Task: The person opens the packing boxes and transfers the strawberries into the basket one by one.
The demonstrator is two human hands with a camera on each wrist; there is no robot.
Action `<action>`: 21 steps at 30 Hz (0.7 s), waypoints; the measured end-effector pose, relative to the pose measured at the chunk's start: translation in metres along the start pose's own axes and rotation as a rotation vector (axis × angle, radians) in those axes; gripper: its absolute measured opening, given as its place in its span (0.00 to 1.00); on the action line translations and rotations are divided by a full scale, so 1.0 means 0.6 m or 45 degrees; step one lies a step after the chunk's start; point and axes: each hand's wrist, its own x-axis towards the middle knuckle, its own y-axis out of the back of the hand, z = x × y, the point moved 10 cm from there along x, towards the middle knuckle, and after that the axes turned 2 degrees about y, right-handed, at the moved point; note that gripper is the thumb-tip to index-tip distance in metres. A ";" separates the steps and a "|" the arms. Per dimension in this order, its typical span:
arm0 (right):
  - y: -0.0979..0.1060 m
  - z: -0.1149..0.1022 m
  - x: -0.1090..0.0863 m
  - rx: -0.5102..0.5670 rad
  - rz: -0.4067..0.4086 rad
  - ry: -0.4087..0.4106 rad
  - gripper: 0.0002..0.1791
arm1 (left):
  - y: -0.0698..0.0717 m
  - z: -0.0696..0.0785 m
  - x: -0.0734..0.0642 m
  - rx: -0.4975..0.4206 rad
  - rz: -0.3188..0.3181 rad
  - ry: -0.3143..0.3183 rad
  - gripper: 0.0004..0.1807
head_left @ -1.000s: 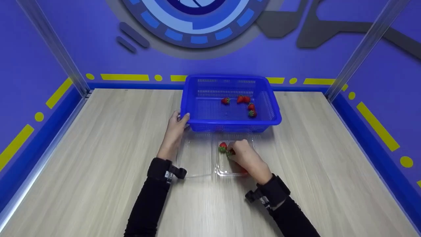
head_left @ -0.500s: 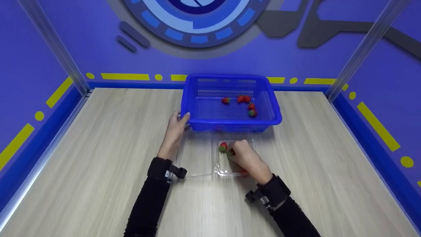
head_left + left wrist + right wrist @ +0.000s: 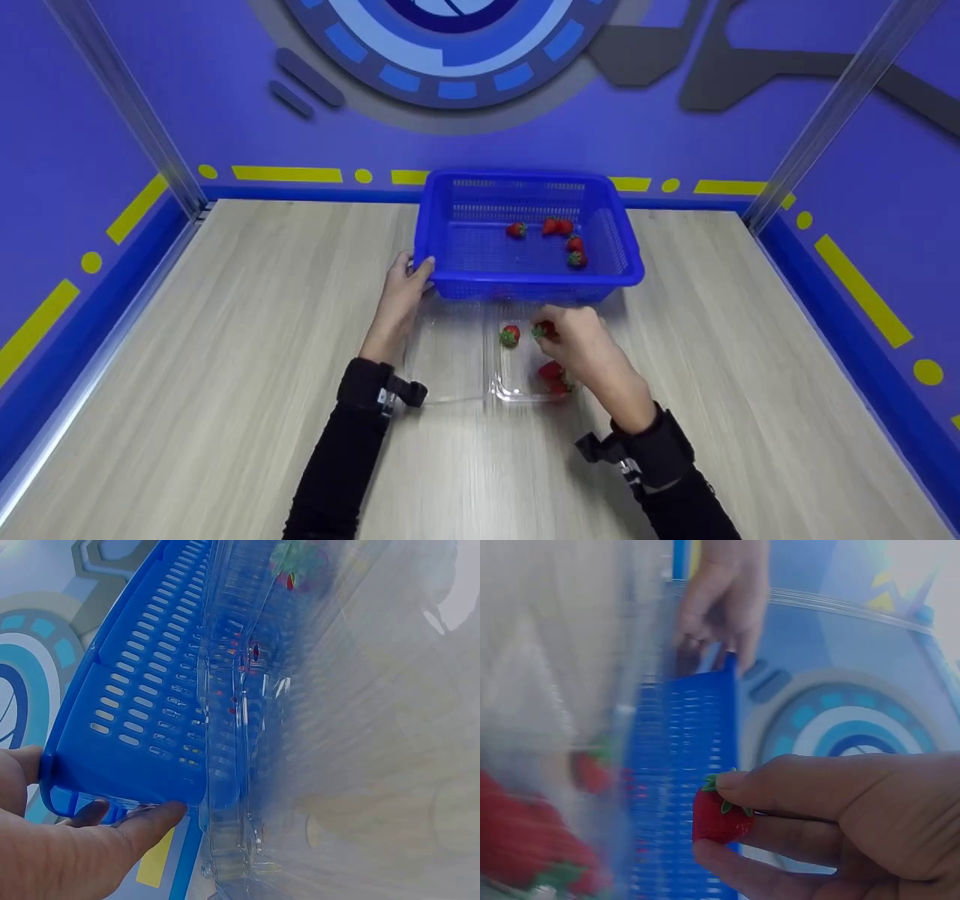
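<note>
My left hand (image 3: 399, 296) grips the front left corner of a blue plastic basket (image 3: 525, 279), thumb on the rim. In the left wrist view its fingers (image 3: 154, 829) lie against the basket's outer wall. My right hand (image 3: 592, 352) pinches a red strawberry (image 3: 720, 821) with green leaves between thumb and fingers, over the right half of a clear plastic clamshell box (image 3: 517, 396). In that half lie one strawberry (image 3: 510, 336) at the back left and a cluster of strawberries (image 3: 552, 371) near the front right. The box's other half (image 3: 448, 360) lies flat on the left.
Several strawberries (image 3: 574, 244) lie inside the basket, mostly toward its right side. Box and basket stand on a light wooden table (image 3: 247, 337). Behind rises a blue printed wall (image 3: 450, 150), and side walls flank the table.
My right hand has moved to the right and slightly away from me with the strawberry, uncovering the front right cluster. My left hand stays on the basket corner.
</note>
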 end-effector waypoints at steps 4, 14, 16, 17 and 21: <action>0.040 -0.016 -0.011 0.021 0.059 0.036 0.09 | 0.001 -0.002 0.002 0.017 0.003 0.007 0.23; 0.111 -0.046 -0.039 0.036 0.188 0.087 0.12 | 0.002 0.000 0.002 -0.006 0.003 -0.007 0.22; 0.118 -0.052 -0.043 0.013 0.212 0.104 0.12 | 0.001 0.000 0.001 -0.011 0.003 -0.006 0.22; 0.121 -0.054 -0.045 0.006 0.221 0.112 0.12 | 0.001 0.000 0.001 -0.015 0.004 -0.005 0.22; 0.128 -0.059 -0.050 0.000 0.244 0.126 0.12 | 0.000 0.000 0.001 -0.016 0.005 -0.006 0.22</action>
